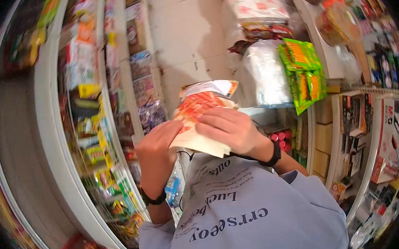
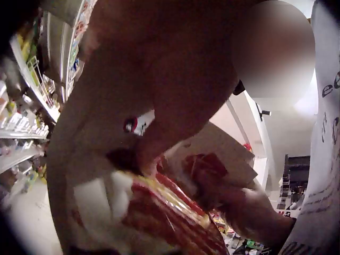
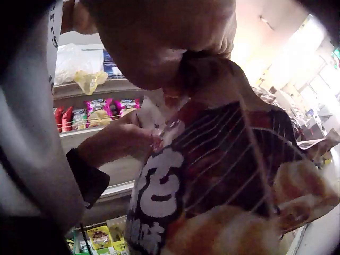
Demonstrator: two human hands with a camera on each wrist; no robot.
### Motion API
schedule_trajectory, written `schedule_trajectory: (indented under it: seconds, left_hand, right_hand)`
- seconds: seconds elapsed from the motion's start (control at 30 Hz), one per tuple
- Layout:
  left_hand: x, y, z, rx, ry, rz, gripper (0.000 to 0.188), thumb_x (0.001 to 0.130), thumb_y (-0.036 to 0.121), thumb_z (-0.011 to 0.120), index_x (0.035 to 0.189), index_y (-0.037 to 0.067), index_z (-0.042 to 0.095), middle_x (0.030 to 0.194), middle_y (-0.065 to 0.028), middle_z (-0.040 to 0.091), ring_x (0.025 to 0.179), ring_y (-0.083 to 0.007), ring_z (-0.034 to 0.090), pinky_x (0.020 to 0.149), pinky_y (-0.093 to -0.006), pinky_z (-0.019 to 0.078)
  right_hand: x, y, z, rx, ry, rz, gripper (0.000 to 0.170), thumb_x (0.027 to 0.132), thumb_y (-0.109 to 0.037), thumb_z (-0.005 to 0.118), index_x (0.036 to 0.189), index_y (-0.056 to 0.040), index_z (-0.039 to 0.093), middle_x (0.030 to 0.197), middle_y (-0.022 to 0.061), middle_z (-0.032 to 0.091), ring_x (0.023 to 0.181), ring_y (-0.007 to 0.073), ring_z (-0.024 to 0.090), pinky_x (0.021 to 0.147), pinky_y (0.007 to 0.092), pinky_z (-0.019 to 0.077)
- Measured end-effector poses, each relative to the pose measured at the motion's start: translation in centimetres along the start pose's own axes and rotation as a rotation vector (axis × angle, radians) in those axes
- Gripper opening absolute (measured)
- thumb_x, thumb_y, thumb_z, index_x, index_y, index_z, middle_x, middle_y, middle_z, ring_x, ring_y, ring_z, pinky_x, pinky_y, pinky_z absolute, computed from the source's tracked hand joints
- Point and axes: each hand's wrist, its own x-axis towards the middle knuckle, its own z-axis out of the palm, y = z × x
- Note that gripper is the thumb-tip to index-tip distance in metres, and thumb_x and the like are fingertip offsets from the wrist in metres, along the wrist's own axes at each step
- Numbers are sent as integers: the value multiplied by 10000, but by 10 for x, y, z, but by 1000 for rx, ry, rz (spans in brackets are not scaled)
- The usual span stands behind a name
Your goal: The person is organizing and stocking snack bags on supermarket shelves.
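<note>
A snack bag (image 1: 201, 103) with red and cream printing is held in front of the chest by both hands. My left hand (image 1: 157, 142) pinches its near left part, fingers bent over the edge. Across the bag's near right part, my right hand (image 1: 230, 129) grips with curled fingers. A pale flap of the bag sticks out below the hands, toward the shirt. In the right wrist view the bag (image 3: 159, 191) shows large white characters and food pictures, with the left hand (image 3: 125, 138) pinching its upper edge. The left wrist view is dark, with the bag's red side (image 2: 170, 218) beneath the fingers.
Shelves of packaged snacks (image 1: 91, 110) line the left side. At the right front lie a white plastic-wrapped bundle (image 1: 268, 73) and green snack packs (image 1: 303, 72). Shelving with boxes (image 1: 390, 136) stands on the right. A pale tiled floor (image 1: 183, 42) runs ahead between them.
</note>
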Motion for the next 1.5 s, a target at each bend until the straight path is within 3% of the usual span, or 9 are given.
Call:
schedule_trajectory:
  seconds: [0.23, 0.6, 0.7, 0.73, 0.77, 0.87, 1.07, 1.27, 1.5]
  left_hand:
    - [131, -14, 43, 231, -62, 257, 308, 688, 65, 586, 986, 39, 658, 989, -80, 675, 978, -253, 628, 859, -384, 465]
    - [348, -59, 92, 118, -312, 776, 253, 670, 21, 582, 916, 55, 628, 963, -57, 633, 1009, -244, 577, 897, -397, 437]
    - [405, -63, 123, 103, -357, 903, 259, 663, 25, 588, 919, 51, 623, 980, -50, 631, 1030, -240, 564, 933, -423, 405]
    - [423, -64, 132, 104, -450, 915, 312, 713, 32, 607, 1023, 63, 624, 1097, -58, 607, 1112, -253, 525, 994, -464, 356]
    - [437, -61, 138, 96, -475, 941, 312, 713, 32, 607, 1023, 63, 624, 1097, -58, 607, 1112, -253, 525, 994, -464, 356]
    - [470, -42, 159, 68, -332, 948, 431, 816, 107, 635, 1239, 90, 555, 1318, -94, 491, 1247, -303, 424, 1065, -500, 291]
    - [511, -53, 192, -103, -459, 864, 422, 795, 102, 637, 1205, 56, 552, 1270, -123, 521, 1217, -321, 445, 1043, -497, 314]
    - [548, -102, 240, 50, -797, 768, 353, 814, 121, 622, 1153, 42, 567, 1168, -134, 581, 1123, -317, 507, 1016, -465, 337]
    - [586, -118, 264, 140, -1037, 670, 300, 837, 150, 604, 1123, 61, 590, 1067, -118, 622, 1035, -311, 548, 966, -448, 367]
  right_hand:
    - [30, 88, -52, 241, -77, 305, 586, 707, -287, 727, 1164, 30, 541, 1112, 204, 586, 1098, 362, 541, 977, 443, 418]
    - [108, 187, -5, -249, -104, 905, 217, 718, -58, 618, 885, 44, 524, 741, 168, 628, 665, 337, 641, 556, 389, 519]
    - [124, 228, 0, -310, 33, 1060, 211, 727, -37, 604, 899, 41, 509, 717, 182, 624, 659, 344, 645, 552, 400, 522]
    - [120, 247, 2, -260, 1, 1131, 472, 658, 46, 579, 1112, 51, 448, 838, 203, 606, 694, 379, 619, 604, 443, 509]
    - [121, 262, 0, -318, 84, 1158, 226, 722, -13, 593, 925, 44, 515, 700, 202, 621, 669, 367, 641, 577, 434, 523]
    - [102, 309, 2, -281, 400, 1273, 263, 713, -54, 617, 952, 51, 587, 718, 232, 618, 677, 431, 618, 604, 484, 507]
    - [44, 418, -19, -143, 820, 1627, 261, 876, -196, 536, 837, 47, 624, 693, 281, 576, 685, 432, 607, 584, 476, 473]
    - [-13, 528, -51, 42, 1377, 1447, 180, 913, -141, 556, 856, 20, 615, 667, 49, 619, 622, 107, 578, 577, 298, 450]
    - [-85, 627, -15, 862, 2456, 1075, 175, 956, -154, 522, 1084, -47, 573, 877, 17, 617, 747, 151, 602, 633, 274, 479]
